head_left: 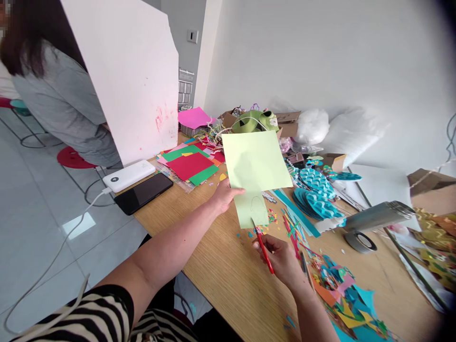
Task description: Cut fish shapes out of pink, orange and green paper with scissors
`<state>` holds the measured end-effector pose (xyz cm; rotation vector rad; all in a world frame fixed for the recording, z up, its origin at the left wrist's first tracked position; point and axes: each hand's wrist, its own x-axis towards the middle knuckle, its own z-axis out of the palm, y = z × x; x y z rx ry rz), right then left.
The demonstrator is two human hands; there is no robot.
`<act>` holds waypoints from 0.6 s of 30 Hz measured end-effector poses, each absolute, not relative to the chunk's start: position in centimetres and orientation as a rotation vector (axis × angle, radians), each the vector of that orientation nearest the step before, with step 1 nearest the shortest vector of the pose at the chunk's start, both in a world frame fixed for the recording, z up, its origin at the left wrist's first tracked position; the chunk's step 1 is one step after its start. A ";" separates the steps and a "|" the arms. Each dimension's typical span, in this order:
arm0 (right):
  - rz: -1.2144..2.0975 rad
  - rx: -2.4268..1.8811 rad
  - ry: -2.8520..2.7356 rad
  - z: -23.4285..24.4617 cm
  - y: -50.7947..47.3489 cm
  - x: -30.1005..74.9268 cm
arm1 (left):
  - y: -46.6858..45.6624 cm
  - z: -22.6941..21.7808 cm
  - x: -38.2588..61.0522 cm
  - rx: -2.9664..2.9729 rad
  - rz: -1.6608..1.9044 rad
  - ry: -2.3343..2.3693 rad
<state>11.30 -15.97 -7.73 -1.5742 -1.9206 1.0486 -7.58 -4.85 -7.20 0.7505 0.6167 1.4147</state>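
Note:
My left hand (225, 195) pinches the lower left edge of a pale yellow-green paper sheet (254, 161), held upright above the wooden table (221, 270). A faint pencil outline shows on the sheet's narrow bottom tab. My right hand (281, 259) is closed on red-handled scissors (264, 251), whose blades point up into the bottom edge of that tab. Small paper snippets lie on the table just beneath the cut.
Coloured paper sheets (190, 166), a black phone (144, 193) and a white power bank (128, 175) lie at the left. Blue scalloped paper pieces (315, 187), a metal flask (379, 216), a tape roll (360, 241) and scraps (342, 289) fill the right. Another person (60, 95) stands behind a white board (131, 76).

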 end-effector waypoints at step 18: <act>0.980 -1.484 -1.969 -7.3 -16.1 10.9 | -4.7 -7.8 -7.4 0.861 1.445 0.666</act>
